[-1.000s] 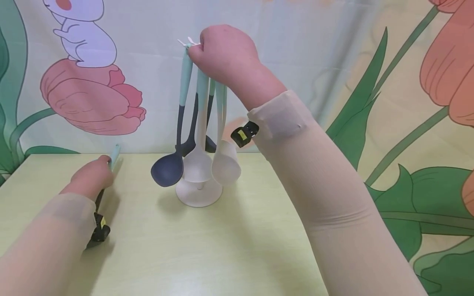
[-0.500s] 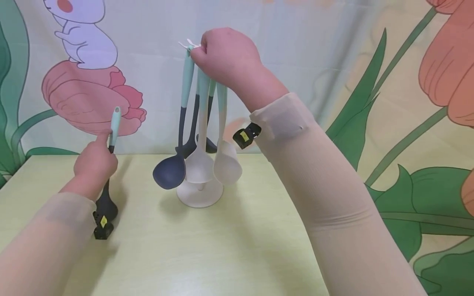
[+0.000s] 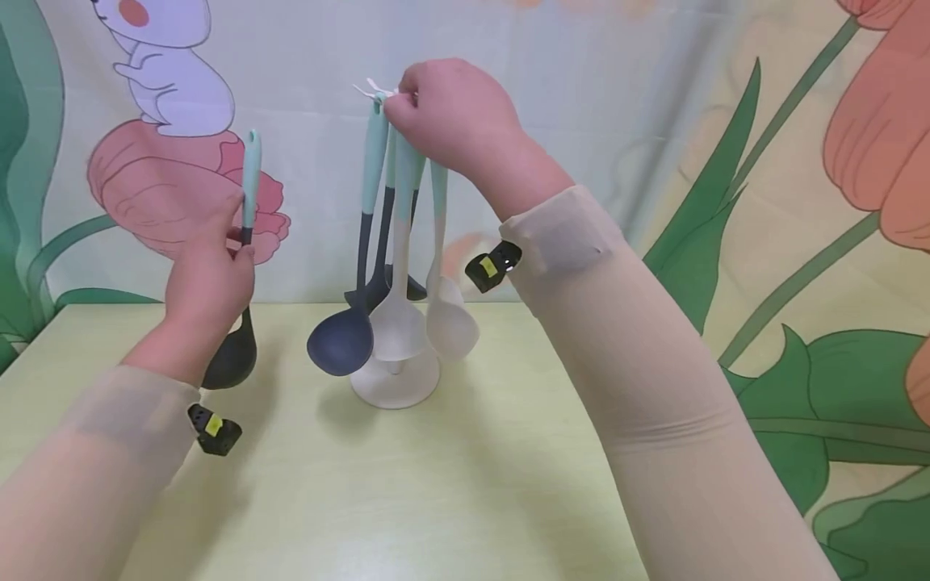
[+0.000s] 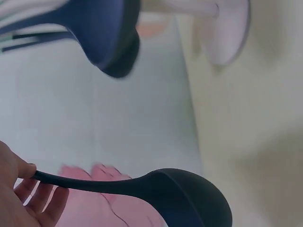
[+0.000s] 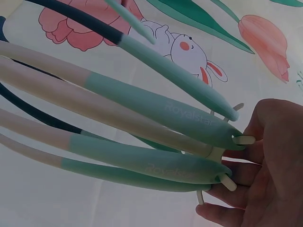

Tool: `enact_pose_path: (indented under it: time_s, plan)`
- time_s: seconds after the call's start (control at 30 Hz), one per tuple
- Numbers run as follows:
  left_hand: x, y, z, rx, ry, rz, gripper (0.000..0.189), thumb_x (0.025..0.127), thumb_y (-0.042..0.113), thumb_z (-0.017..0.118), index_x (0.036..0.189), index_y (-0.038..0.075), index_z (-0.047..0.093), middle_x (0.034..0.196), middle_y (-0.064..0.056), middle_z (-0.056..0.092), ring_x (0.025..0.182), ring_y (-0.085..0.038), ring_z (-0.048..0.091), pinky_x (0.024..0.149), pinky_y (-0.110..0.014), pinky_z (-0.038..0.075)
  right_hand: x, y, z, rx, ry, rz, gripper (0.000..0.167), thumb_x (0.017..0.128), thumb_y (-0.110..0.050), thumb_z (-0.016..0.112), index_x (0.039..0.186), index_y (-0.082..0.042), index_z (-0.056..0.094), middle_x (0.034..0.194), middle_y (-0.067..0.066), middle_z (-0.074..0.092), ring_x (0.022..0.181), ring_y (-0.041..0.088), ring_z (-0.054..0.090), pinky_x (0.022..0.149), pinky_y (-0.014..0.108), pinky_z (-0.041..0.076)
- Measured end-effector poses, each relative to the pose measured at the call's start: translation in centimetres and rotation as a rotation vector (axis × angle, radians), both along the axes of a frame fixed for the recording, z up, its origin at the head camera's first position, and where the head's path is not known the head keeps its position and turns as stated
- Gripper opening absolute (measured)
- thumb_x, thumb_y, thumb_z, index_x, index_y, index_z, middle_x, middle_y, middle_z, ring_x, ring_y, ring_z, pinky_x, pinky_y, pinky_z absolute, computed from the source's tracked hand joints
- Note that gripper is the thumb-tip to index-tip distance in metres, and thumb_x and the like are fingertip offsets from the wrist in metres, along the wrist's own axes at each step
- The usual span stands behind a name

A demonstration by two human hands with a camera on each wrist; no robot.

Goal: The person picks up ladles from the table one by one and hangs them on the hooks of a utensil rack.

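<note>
My left hand [image 3: 207, 278] pinches a black ladle [image 4: 189, 196] by its shaft, thumb on one side and fingers on the other. Its mint handle [image 3: 251, 173] points up and its bowl hangs over the table's left side, casting a shadow. My right hand [image 3: 461, 117] holds the top of a white utensil rack, whose round base [image 3: 395, 394] stands on the table. From the rack's hooks [image 5: 244, 140] hang a dark blue ladle [image 3: 340, 343], a white ladle-like utensil [image 3: 395, 331], a white spoon [image 3: 454, 331] and darker utensils behind. All have mint handles.
The pale wooden table [image 3: 407, 500] ends against a hanging cloth [image 3: 581, 97] printed with flowers and a rabbit. Small black cameras are strapped to both wrists. The utensil heads hang close together around the rack's post.
My left hand has lifted the black ladle off the table, bringing it up, slightly right and more upright. My right hand stays at the rack's top.
</note>
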State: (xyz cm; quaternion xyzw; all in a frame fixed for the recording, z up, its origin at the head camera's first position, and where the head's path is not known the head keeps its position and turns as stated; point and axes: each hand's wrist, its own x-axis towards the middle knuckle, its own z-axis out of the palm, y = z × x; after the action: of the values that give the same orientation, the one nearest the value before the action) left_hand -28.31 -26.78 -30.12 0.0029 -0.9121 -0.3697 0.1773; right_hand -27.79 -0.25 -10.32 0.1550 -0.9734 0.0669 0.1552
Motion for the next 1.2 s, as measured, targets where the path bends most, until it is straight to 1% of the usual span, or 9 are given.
enact_pose_path:
  time_s: [0.13, 0.2, 0.27, 0.33, 0.4, 0.57, 0.7, 0.9, 1.2]
  plan:
    - [0.6, 2.0, 1.4, 0.025, 0.082, -0.030, 0.069, 0.103, 0.012, 0.046, 0.157, 0.042, 0.016, 0.131, -0.015, 0.055, 0.110, -0.034, 0.056, 0.072, -0.049, 0.052, -0.1, 0.4, -0.1, -0.042, -0.008, 0.021, 0.023, 0.098, -0.030, 0.036, 0.084, -0.016, 0.049, 0.081, -0.002, 0.048, 0.079, 0.013, 0.049, 0.069, 0.024, 0.039]
    - [1.0, 2.8, 1.9, 0.029, 0.124, -0.047, 0.069, 0.103, 0.010, 0.046, 0.157, 0.042, 0.018, 0.129, -0.015, 0.057, 0.109, -0.032, 0.057, 0.072, -0.047, 0.052, -0.2, 0.4, -0.2, -0.070, -0.022, 0.033, 0.025, 0.098, -0.030, 0.035, 0.092, -0.016, 0.056, 0.088, -0.002, 0.053, 0.084, 0.012, 0.050, 0.071, 0.024, 0.040]
    - [1.5, 3.5, 2.4, 0.039, 0.158, -0.063, 0.069, 0.102, 0.009, 0.047, 0.157, 0.041, 0.019, 0.127, -0.015, 0.057, 0.108, -0.032, 0.057, 0.073, -0.047, 0.053, -0.2, 0.4, -0.3, -0.096, -0.038, 0.040, 0.030, 0.099, -0.030, 0.035, 0.104, -0.017, 0.062, 0.096, -0.004, 0.058, 0.088, 0.011, 0.051, 0.074, 0.024, 0.041]
    - [1.9, 4.2, 2.9, 0.056, 0.182, -0.076, 0.070, 0.102, 0.009, 0.047, 0.156, 0.042, 0.019, 0.127, -0.015, 0.057, 0.108, -0.031, 0.057, 0.074, -0.047, 0.053, -0.2, 0.3, -0.4, -0.111, -0.049, 0.045, 0.034, 0.100, -0.030, 0.035, 0.115, -0.019, 0.064, 0.104, -0.005, 0.059, 0.092, 0.011, 0.052, 0.076, 0.024, 0.042]
    - [2.3, 4.8, 3.4, 0.073, 0.215, -0.088, 0.070, 0.102, 0.008, 0.048, 0.156, 0.042, 0.021, 0.126, -0.014, 0.056, 0.108, -0.030, 0.058, 0.075, -0.047, 0.053, -0.3, 0.3, -0.5, -0.120, -0.056, 0.051, 0.038, 0.100, -0.031, 0.035, 0.122, -0.020, 0.064, 0.107, -0.005, 0.060, 0.094, 0.011, 0.052, 0.078, 0.025, 0.042]
    - [2.9, 6.2, 4.3, 0.068, 0.312, -0.116, 0.068, 0.101, 0.008, 0.050, 0.156, 0.039, 0.025, 0.125, -0.014, 0.058, 0.104, -0.029, 0.061, 0.077, -0.044, 0.053, -0.4, 0.2, -0.5, -0.121, -0.055, 0.060, 0.040, 0.100, -0.031, 0.035, 0.126, -0.020, 0.064, 0.110, -0.005, 0.060, 0.096, 0.011, 0.052, 0.080, 0.026, 0.042]
    - [3.3, 6.9, 4.9, 0.039, 0.371, -0.130, 0.066, 0.101, 0.007, 0.050, 0.155, 0.038, 0.029, 0.122, -0.013, 0.060, 0.102, -0.028, 0.060, 0.075, -0.041, 0.049, -0.5, 0.3, -0.4, -0.125, -0.052, 0.058, 0.039, 0.100, -0.031, 0.035, 0.124, -0.020, 0.064, 0.109, -0.005, 0.059, 0.096, 0.011, 0.051, 0.079, 0.026, 0.041]
    - [3.4, 7.5, 5.3, 0.013, 0.364, -0.142, 0.064, 0.101, 0.008, 0.049, 0.153, 0.041, 0.030, 0.123, -0.010, 0.062, 0.102, -0.026, 0.057, 0.069, -0.038, 0.044, -0.7, 0.4, -0.4, -0.143, -0.059, 0.056, 0.041, 0.102, -0.034, 0.036, 0.129, -0.021, 0.063, 0.115, -0.004, 0.060, 0.098, 0.012, 0.051, 0.082, 0.026, 0.043]
    - [3.5, 7.9, 4.8, -0.001, 0.341, -0.152, 0.064, 0.100, 0.007, 0.051, 0.153, 0.039, 0.032, 0.123, -0.012, 0.062, 0.101, -0.026, 0.059, 0.068, -0.039, 0.044, -0.5, 0.3, -0.8, -0.165, -0.070, 0.051, 0.041, 0.102, -0.036, 0.037, 0.133, -0.024, 0.062, 0.120, -0.007, 0.062, 0.099, 0.010, 0.053, 0.082, 0.024, 0.046]
